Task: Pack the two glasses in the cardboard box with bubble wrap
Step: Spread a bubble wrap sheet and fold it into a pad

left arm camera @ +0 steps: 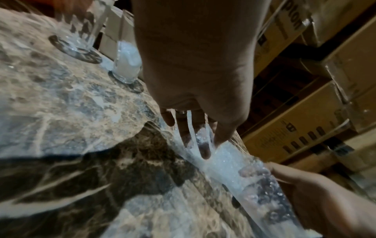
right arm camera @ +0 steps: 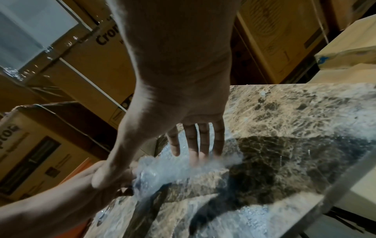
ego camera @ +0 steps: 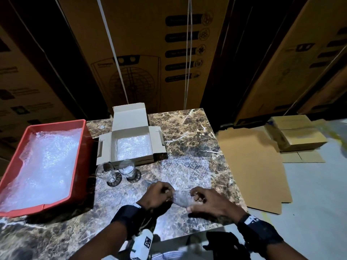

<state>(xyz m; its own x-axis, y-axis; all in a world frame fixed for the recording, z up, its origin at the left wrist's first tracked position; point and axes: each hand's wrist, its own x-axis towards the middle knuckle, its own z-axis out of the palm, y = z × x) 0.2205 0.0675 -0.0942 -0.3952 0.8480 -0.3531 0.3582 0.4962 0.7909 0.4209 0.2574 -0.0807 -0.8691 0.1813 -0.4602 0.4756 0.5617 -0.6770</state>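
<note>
— Working down from the marble table (ego camera: pixel 187 128): your red tray (ego camera: pixel 82 132) of wrap sits at its left, the cardboard box (ego camera: pixel 131 128) stands open and lined at the back, and both glasses, the left glass (ego camera: pixel 106 173) and the right glass (ego camera: pixel 128 168), wait upright, unwrapped, just before it.

— So which step am I on?

— Laying out the bubble wrap sheet (ego camera: pixel 185 171), I judge. Your left hand (ego camera: pixel 159 194) and right hand (ego camera: pixel 208 201) curl their fingers onto its near edge, pinching it. Next, flatten it, then lay a glass on it and roll gently.
</note>
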